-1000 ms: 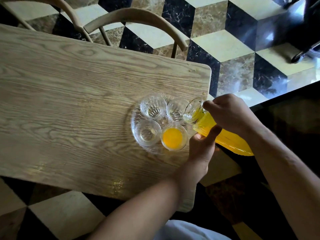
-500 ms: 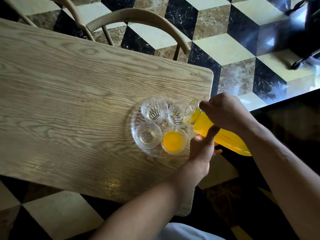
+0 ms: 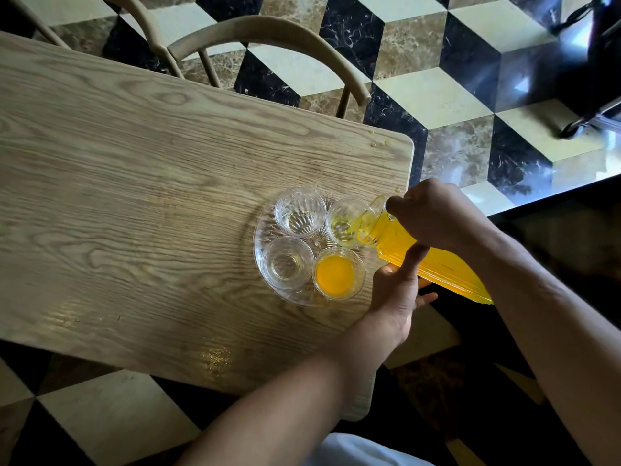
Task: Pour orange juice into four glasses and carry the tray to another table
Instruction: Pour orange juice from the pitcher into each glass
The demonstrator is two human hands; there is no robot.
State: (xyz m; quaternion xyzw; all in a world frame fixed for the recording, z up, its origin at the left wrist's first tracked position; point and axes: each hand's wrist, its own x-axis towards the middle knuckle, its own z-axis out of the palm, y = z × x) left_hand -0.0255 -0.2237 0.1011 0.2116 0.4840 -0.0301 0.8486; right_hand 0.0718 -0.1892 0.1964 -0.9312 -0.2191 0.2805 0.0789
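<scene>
A round clear glass tray sits near the right end of the wooden table and carries four small glasses. The near right glass is full of orange juice. The far left glass and near left glass look empty. My right hand grips the neck of a tilted clear jug of orange juice, whose mouth hangs over the far right glass as juice starts to run in. My left hand supports the jug from below, thumb up against its side.
Two wooden chairs stand at the table's far side. The floor is patterned in black, cream and brown tiles. A dark table surface lies to the right. A few juice drops lie near the table's far right corner.
The jug has tipped further and its mouth has come over the far right glass, where juice now begins to flow. Both hands stay on the jug.
</scene>
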